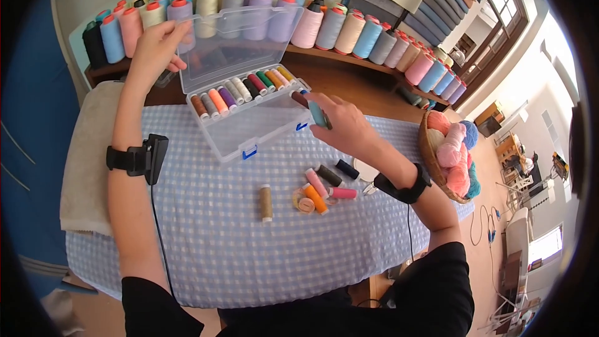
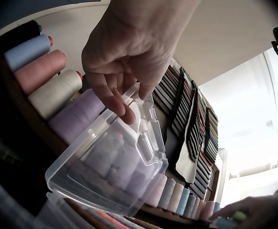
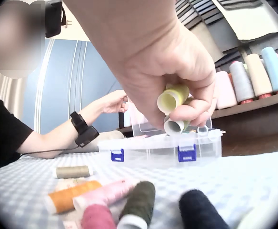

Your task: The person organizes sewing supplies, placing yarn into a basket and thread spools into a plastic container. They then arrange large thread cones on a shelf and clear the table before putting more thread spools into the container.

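My left hand pinches the upper edge of the raised clear lid between thumb and fingers. The lid belongs to a clear plastic box with blue latches, its back part filled by a row of colored thread spools. Over the box's right end, my right hand grips thread spools, among them a yellow-green spool and a light blue spool. Close to its fingertips is a dark brown spool. The palm hides part of what it holds.
Loose spools lie on the checked cloth: tan, orange, pink, olive and navy. A basket of yarn stands right. Large thread cones line the shelf behind. Wrist-camera cables trail down both arms.
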The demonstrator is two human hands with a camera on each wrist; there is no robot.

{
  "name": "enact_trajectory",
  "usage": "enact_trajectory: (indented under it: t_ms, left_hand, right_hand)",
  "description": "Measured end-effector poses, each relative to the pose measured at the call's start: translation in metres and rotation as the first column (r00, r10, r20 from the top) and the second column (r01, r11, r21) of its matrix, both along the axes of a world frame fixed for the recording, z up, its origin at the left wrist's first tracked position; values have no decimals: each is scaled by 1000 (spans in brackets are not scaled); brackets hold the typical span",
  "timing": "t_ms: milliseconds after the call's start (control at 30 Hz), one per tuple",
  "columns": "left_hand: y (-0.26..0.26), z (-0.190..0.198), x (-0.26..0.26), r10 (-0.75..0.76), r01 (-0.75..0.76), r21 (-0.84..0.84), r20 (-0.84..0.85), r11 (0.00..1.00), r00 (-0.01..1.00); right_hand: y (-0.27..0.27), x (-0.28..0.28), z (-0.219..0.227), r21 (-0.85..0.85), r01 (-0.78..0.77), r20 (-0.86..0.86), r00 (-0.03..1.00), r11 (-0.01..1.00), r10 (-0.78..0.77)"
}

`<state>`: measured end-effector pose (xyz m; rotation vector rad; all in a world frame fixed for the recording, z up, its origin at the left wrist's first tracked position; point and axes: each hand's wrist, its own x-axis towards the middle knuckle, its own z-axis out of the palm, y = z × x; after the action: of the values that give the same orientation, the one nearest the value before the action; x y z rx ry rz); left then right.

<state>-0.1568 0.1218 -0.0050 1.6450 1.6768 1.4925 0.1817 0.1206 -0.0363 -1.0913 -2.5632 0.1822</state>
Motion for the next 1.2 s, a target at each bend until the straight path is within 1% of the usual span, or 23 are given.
enact_trajectory:
  t_ms: [67,133,200,333,400,433,500,533,600,633,700,833,900,933,1000,1033,1100,1133,1200]
  left_hand:
    - [0,0,0,-25,23,39,38,999,999]
    - [1,-2,-2,-25,24,32,37,999,999]
    - [0,-1,1,-22,20,48,36,999,999]
    - [0,0,1,-23,20,61,42,998,999]
    - [1,1,-2,-21,21,2,11,1000,1000]
    - [1,0,-2,-16,16,1,14,1000,1000]
    - [1,-1,-1,-33,31,72,26,997,999]
    - [2,-1,-2,-31,29,71,27,997,999]
    - [2,-1,-3,-25,25,24,3,999,1000]
    - [2,-1,-3,-24,24,24,6,999,1000]
    - [2,0,-2,-22,22,17,3,1000,1000]
    - [2,-2,-3,-27,24,74,27,997,999]
    - [3,-2,-2,-25,24,67,25,997,999]
    - [2,-1,-1,-28,27,69,26,997,999]
    - [0,1,1,-21,19,61,30,998,999]
    - [0,1,2,-20,19,58,25,998,999]
    - [-1,0,1,-22,20,66,44,998,999]
    - [-1,0,1,-19,16,66,45,998,999]
    - [1,-1,-1,-20,18,56,28,998,999]
  right_hand:
    - [8,-16,0,2,-41,-13,999,999,41]
    - [18,-31,-1,9,-81,-22,996,997,81]
    - [34,-43,-12,41,-224,-71,971,974,227]
    - [54,-61,-20,71,-206,-62,976,976,211]
    - [66,-65,-19,28,-198,25,980,980,198]
    - [70,-65,-18,26,-203,27,979,979,203]
    - [70,-66,-15,3,-189,50,981,982,189]
    - [70,-65,-18,2,-191,51,980,982,191]
    - [69,-61,-22,79,-230,-15,973,970,232]
    - [71,-59,-21,79,-231,-12,972,970,233]
    - [71,-57,-17,154,-235,-47,968,960,245]
    - [63,-49,-28,136,-282,-57,955,950,292]
    - [58,-44,-34,270,-346,-4,933,899,360]
    - [58,-43,-34,272,-343,-3,934,899,357]
    - [57,-46,-37,352,-334,-28,930,874,367]
    - [56,-46,-37,351,-332,-34,930,875,367]
    - [55,-46,-35,275,-324,-39,937,905,348]
    - [54,-45,-33,275,-327,-38,936,904,350]
    - [54,-39,-27,68,-332,-76,939,941,337]
